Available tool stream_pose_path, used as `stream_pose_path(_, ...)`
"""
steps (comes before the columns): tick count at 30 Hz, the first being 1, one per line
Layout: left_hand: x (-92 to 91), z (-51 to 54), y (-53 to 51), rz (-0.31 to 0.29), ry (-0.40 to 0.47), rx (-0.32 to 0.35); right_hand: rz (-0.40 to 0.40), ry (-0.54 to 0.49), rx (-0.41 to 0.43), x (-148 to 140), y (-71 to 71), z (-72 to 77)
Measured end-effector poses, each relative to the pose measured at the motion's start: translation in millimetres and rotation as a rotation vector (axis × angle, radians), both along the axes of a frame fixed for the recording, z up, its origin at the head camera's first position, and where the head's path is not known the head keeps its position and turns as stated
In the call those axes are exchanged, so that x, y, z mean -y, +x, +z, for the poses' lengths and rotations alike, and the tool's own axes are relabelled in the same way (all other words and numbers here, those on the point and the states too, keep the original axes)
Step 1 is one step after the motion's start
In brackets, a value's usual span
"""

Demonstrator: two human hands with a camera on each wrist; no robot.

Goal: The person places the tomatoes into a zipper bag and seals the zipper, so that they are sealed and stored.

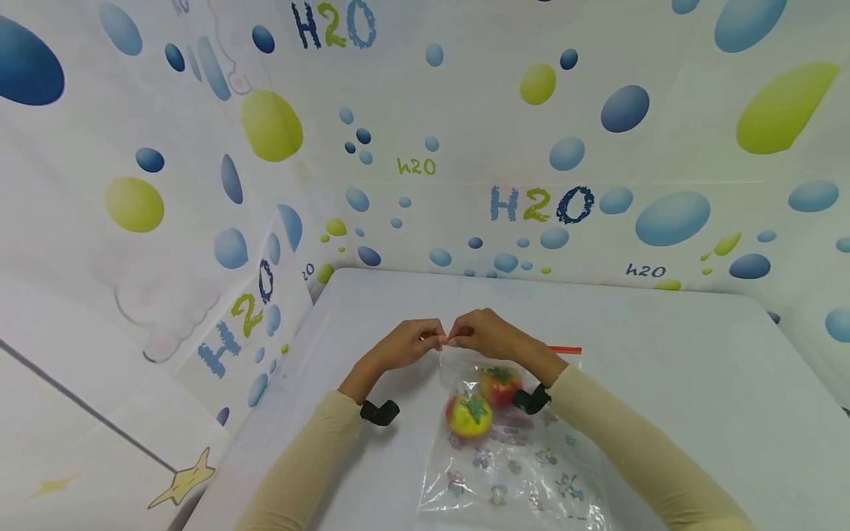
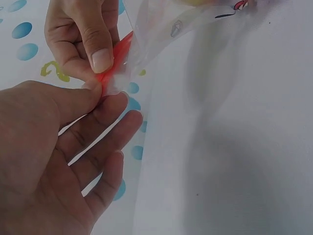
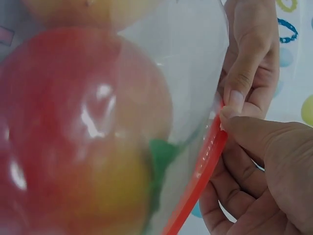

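A clear zip bag [image 1: 465, 479] printed with small figures lies on the table, its red zip strip [image 1: 566, 349] along the far edge. Inside are two round red-and-yellow fruits with green leafy tops: a nearer fruit [image 1: 469, 417] and a farther fruit [image 1: 499, 385]. My left hand [image 1: 410, 344] pinches the left end of the strip between thumb and forefinger, its other fingers loosely bent. Right beside it, my right hand [image 1: 486, 333] pinches the same red strip [image 3: 200, 171] with thumb and finger. In the left wrist view, the thumbs nearly meet at the bag's corner.
The white table [image 1: 671, 354] stretches to both sides of the bag. Behind it hangs a white backdrop [image 1: 465, 214] with blue and green spots and "H2O" lettering. A black wrist strap piece [image 1: 380, 413] sits at the left cuff, another strap piece [image 1: 531, 400] at the right.
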State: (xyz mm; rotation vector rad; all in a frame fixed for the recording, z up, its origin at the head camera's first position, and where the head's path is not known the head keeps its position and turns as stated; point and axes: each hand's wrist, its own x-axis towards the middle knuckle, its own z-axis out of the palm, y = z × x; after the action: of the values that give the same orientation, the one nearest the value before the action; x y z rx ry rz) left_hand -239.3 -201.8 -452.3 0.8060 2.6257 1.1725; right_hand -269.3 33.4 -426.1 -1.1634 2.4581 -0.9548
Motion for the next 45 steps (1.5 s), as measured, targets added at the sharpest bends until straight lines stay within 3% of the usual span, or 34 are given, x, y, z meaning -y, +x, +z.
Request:
stream_pose_path(12,12.6,-5.8,-2.2,-0.006,-0.012,-0.032,-0.059,0.056,0.045,-26,0.4,-3.9)
stream_pose_path(37,39.7,-13.8,-4.1,0.074,0.008,0.000,-0.206,0.156,0.026,-146,-6.6,-8.9)
stream_pose_path(45,40.9,-15.8,-5.0,0.068,0.019,0.000,-0.227,0.146,0.038,-165,-8.5,-15.1)
